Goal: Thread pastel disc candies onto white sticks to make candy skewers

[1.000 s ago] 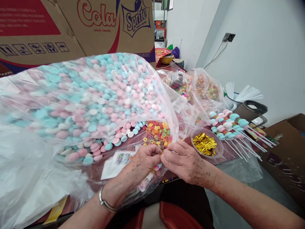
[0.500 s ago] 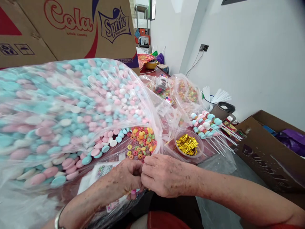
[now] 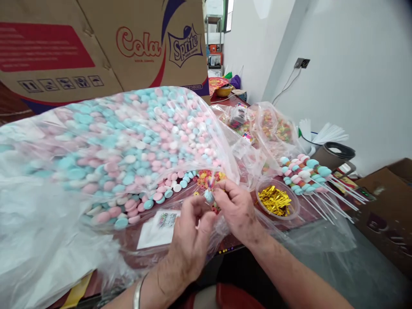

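Observation:
My left hand (image 3: 189, 236) and my right hand (image 3: 236, 208) meet in front of me, raised over the table's near edge. Between their pinched fingers is a small candy stick (image 3: 209, 195) with a pale blue piece at its top; motion blurs it. Just behind the hands lies a heap of coloured ring candies (image 3: 209, 176). A huge clear bag of pink, blue and white disc candies (image 3: 128, 137) fills the left half of the view. A round clear tub of gold twist ties (image 3: 276, 200) stands right of my right hand.
Finished candy sticks with white stems (image 3: 309, 176) lie at the right. Bags of mixed candy (image 3: 273, 124) sit behind them, near a cup of white sticks (image 3: 322, 135). Large Cola/Sprite cartons (image 3: 106, 43) stand behind. A brown box (image 3: 386, 206) is on the floor at right.
Both hands have lifted from the table edge and turned, bringing the small candy piece up between the fingertips. The camera has also swung a little.

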Motion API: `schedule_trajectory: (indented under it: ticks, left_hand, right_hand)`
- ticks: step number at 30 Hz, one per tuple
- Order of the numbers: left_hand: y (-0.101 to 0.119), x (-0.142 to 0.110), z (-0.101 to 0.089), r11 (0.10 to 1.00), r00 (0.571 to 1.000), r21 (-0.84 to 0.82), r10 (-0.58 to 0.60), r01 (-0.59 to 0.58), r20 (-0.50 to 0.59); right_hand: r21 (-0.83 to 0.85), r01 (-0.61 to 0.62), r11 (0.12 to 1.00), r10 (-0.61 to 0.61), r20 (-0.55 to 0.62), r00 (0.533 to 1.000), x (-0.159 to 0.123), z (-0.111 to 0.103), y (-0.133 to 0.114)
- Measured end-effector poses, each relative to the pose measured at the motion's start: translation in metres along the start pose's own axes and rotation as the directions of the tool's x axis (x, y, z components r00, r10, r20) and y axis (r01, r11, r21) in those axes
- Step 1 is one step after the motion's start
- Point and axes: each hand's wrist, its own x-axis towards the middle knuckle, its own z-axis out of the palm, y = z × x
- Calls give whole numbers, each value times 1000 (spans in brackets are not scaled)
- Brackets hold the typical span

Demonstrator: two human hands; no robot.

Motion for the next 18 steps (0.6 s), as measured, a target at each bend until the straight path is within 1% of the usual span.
schedule_trajectory:
  ticks: [1, 2, 3, 4, 5, 6, 7, 8, 9, 10, 11, 12, 13, 14, 15, 16, 17, 18]
  left_hand:
    - [3, 2, -5, 966, 977, -147, -212, 212, 16]
    - [6, 6, -12, 895, 933, -274, -358, 352, 32]
    - [10, 10, -20, 840, 907, -363, -418, 405, 45]
    - [14, 14, -31, 813, 904, -409, -420, 414, 79]
    - [17, 17, -42, 798, 914, -452, -387, 398, 121]
    - [21, 18, -54, 796, 917, -457, -325, 397, 231]
    - [24, 18, -65, 814, 900, -424, -252, 396, 356]
    - [26, 16, -75, 848, 864, -358, -203, 390, 461]
    - [28, 13, -82, 883, 821, -254, -214, 394, 530]
    - [28, 8, -87, 901, 799, -153, -268, 405, 538]
    - [28, 2, -90, 894, 801, -80, -351, 441, 485]
    - [27, -4, -90, 862, 808, -60, -445, 503, 386]
    - [26, -11, -88, 811, 801, -102, -534, 576, 272]
    - [25, -18, -86, 748, 771, -190, -613, 636, 172]
    - [23, -26, -83, 677, 726, -291, -680, 676, 103]
    - [20, -35, -83, 615, 682, -387, -730, 687, 52]
    - [17, -45, -84, 570, 647, -461, -763, 680, 9]
    - [14, -56, -89, 561, 628, -505, -776, 656, -46]
  right_hand:
    - [34, 2, 999, -3, 28, 1000, -5, 4, -4]
    - [58, 4, 998, -8, 62, 998, -9, 8, -7]
    - [79, 5, 997, -13, 96, 995, -12, 11, -8]
    - [96, 3, 995, -15, 128, 992, -14, 14, -9]
    - [104, -1, 995, -14, 147, 989, -15, 16, -9]
    - [104, -4, 995, -12, 150, 989, -16, 18, -8]
    - [103, 0, 995, -15, 140, 990, -15, 19, -8]
    - [101, 11, 995, -24, 126, 992, -16, 21, -7]
    - [101, 29, 994, -40, 109, 993, -16, 23, -7]
    - [106, 49, 993, -60, 100, 993, -18, 25, -8]
    - [117, 66, 991, -79, 112, 991, -21, 29, -10]
    - [139, 73, 988, -94, 150, 984, -25, 34, -11]
    - [165, 70, 984, -104, 208, 973, -30, 39, -13]
    - [190, 53, 980, -105, 279, 954, -36, 46, -14]
    - [211, 22, 977, -97, 355, 930, -42, 53, -15]
    - [221, -10, 975, -89, 434, 897, -48, 60, -14]
    - [213, -23, 977, -90, 506, 858, -53, 66, -12]
    - [189, 3, 982, -113, 579, 807, -58, 72, -9]
